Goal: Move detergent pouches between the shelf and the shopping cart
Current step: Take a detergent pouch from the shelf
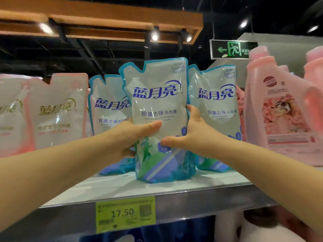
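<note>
1. the middle detergent pouch (157, 105), pale-fronted with a blue edge and blue lettering, stands upright at the front of the shelf (157, 189), ahead of its row. its base is down at the shelf board, but i cannot tell whether it rests there or hangs just clear.
2. the left hand (129, 137) grips the pouch's left side at mid height. the thumb lies across the front and the fingers go behind, out of sight.
3. the right hand (190, 135) grips the right side at about the same height, with the thumb pressed on the lower front and the fingers curled round the right edge.
4. the two thumbs point toward each other and come near without touching.
5. just behind stand two more of the same kind, the left blue pouch (108, 105) and the right blue pouch (218, 102). both are upright and partly covered by the held one.
6. further left on the same shelf are pink-edged pouches (59, 109) with gold lettering.
7. at the right end stand pink bottles (279, 110), the nearest with a flowered label.
8. a green price tag (125, 213) reading 17.50 sits on the shelf's front edge, below the held pouch.
9. overhead, a green exit sign (233, 49) hangs under a dark ceiling, beside a wooden frame (122, 18) with spotlights.
</note>
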The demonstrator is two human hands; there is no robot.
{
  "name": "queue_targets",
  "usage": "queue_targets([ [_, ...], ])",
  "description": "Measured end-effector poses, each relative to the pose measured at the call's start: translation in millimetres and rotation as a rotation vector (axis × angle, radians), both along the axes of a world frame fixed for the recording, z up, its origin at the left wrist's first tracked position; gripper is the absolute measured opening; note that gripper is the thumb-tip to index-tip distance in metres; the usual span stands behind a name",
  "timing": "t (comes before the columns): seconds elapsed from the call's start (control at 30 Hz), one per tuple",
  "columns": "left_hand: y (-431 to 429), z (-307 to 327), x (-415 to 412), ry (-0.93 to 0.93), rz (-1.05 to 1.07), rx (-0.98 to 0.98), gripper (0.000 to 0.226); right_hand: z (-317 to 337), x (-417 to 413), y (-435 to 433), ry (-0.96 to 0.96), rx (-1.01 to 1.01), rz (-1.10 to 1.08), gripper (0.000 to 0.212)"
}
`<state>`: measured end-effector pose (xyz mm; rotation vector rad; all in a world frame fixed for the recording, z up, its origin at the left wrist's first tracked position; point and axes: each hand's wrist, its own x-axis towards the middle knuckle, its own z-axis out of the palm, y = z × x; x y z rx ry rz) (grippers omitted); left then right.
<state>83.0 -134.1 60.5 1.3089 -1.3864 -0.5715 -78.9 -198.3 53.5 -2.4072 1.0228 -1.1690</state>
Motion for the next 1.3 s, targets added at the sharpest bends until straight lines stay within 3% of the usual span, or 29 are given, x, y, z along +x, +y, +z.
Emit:
queue_targets([
  [0.17, 8, -1, 19, -0.03, -0.161, 0.151, 0.078, 2, -6, 6, 0.069, -0.018, -0.031, 0.118],
  [0.27, 6, -6, 19, -0.026, -0.115, 0.151, 0.077, 3, -7, 11, 0.111, -0.051, -0.054, 0.11],
  [0.4, -3, -5, 13, -0.042, -0.045, 0.141, 0.047, -3, -10, 20, 0.163, -0.117, -0.051, 0.106],
  [0.5, -9, -3, 10, -0.052, -0.006, 0.164, 0.031, -12, -11, 24, 0.317, -0.163, -0.075, 0.114],
  [0.9, -9, -1, -2, -0.007, 0.051, 0.203, 0.024, -12, -15, 12, 0.408, -0.221, -0.098, 0.115],
  [0.97, -6, 0, -4, -0.039, 0.067, 0.212, 0.03, -13, -17, 10, 0.394, -0.235, -0.097, 0.116],
  [1.03, -1, 1, -5, -0.135, 0.122, 0.251, 0.057, -14, -18, 10, 0.385, -0.235, -0.098, 0.117],
  [1.1, 4, 0, -5, -0.229, 0.185, 0.298, 0.067, -14, -19, 10, 0.389, -0.249, -0.104, 0.119],
  [1.3, 13, -8, -1, -0.345, 0.204, 0.32, 0.027, -17, -26, 7, 0.389, -0.29, -0.079, 0.119],
])
